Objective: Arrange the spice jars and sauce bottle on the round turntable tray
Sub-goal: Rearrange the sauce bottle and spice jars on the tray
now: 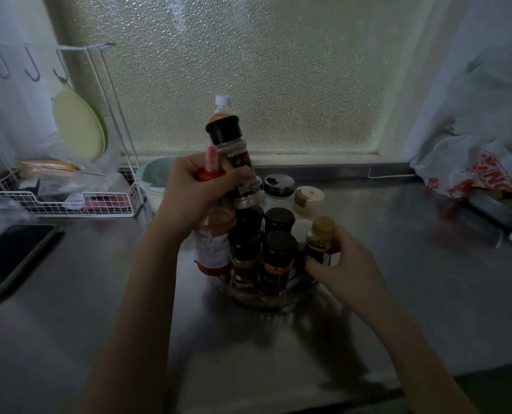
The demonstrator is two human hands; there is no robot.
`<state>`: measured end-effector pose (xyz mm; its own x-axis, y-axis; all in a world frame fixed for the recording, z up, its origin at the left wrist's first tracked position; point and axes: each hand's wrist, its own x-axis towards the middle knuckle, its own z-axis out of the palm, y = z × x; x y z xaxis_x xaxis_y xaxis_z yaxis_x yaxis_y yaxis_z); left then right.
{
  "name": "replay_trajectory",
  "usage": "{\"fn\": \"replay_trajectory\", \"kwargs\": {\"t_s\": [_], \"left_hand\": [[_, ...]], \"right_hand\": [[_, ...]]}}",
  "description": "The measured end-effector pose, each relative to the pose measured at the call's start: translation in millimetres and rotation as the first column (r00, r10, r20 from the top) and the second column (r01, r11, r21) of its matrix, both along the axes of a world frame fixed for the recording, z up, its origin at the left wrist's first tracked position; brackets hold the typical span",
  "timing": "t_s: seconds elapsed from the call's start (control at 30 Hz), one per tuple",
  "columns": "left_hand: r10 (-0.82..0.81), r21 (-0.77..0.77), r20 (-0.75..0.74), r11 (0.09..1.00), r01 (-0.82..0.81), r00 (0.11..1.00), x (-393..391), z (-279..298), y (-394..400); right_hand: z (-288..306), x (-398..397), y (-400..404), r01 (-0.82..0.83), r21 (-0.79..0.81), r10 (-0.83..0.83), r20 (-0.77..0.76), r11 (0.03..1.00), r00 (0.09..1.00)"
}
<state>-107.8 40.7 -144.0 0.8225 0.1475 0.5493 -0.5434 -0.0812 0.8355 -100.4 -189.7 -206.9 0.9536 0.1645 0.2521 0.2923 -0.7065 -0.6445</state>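
Head view looks down on a steel desk (pixel 398 234) where a round turntable tray (pixel 266 303) sits straight ahead of the person, already crowded with dark-lidded spice jars (pixel 279 252). The left hand (pixel 195 195) is clenched around two things at once: a tall sauce bottle (pixel 216 234) with a red nozzle cap, and a pale spice jar (pixel 234 156) with a black lid, raised above the tray's back-left part. That jar's long axis leans a little, lid up and to the left, base down toward the cluster. The sauce bottle stands nearly upright at the tray's left edge; whether its base rests on the tray I cannot tell. The right hand (pixel 347 264) grips a small yellow-capped bottle (pixel 320 240) at the tray's right rim. I'd judge the raised jar must come down and slightly right, and the left hand is the one to do it, since free room shows only behind the front jars.
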Motion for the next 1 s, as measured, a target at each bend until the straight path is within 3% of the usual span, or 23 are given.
{"fn": "replay_trajectory", "kwargs": {"t_s": [0.07,0.13,0.2,0.27,0.33,0.4,0.5,0.7,0.87,1.0], "left_hand": [[0.001,-0.004,0.01,1.0,-0.001,1.0,0.0,-1.0,0.9],[0.005,-0.006,0.016,1.0,-0.005,1.0,-0.4,-1.5,1.8],[0.002,-0.009,0.009,1.0,-0.002,1.0,-0.9,-1.2,1.8],[0.001,-0.019,0.011,1.0,-0.001,1.0,-1.0,-0.6,1.0],[0.001,-0.039,0.017,0.999,0.0,1.0,-0.2,-1.8,0.8],[0.014,-0.051,0.017,0.999,-0.013,1.0,0.5,-2.4,1.9],[0.033,-0.042,-0.001,0.999,-0.033,0.999,1.1,-3.1,3.8],[0.033,-0.041,0.002,0.999,-0.033,0.999,-0.8,-3.8,7.3],[0.037,-0.048,0.009,0.998,-0.037,0.999,1.1,-4.5,8.6],[0.032,-0.052,0.021,0.998,-0.031,0.999,1.5,-4.4,8.9]], "right_hand": [[5.3,-5.0,1.6,-0.023,0.081,0.022,0.023,0.996,1.0],[16.9,-11.6,6.2,-0.046,0.161,0.007,0.236,0.986,0.972],[33.0,-12.4,12.5,-0.106,0.08,0.065,0.401,0.991,0.914],[50.1,-5.1,21.5,-0.143,-0.149,0.186,0.333,0.978,0.925],[65.2,6.3,31.3,-0.172,-0.371,0.24,0.144,0.913,0.96],[77.4,17.5,40.0,-0.21,-0.466,0.242,0.009,0.859,0.97],[93.1,27.5,49.9,-0.293,-0.482,0.271,-0.117,0.825,0.955],[103.0,47.8,53.4,-0.288,-0.389,0.313,0.001,0.875,0.95],[85.9,56.7,63.5,-0.33,-0.368,0.346,-0.024,0.869,0.938],[82.9,51.7,61.4,-0.255,-0.423,0.346,0.155,0.87,0.925]]}}
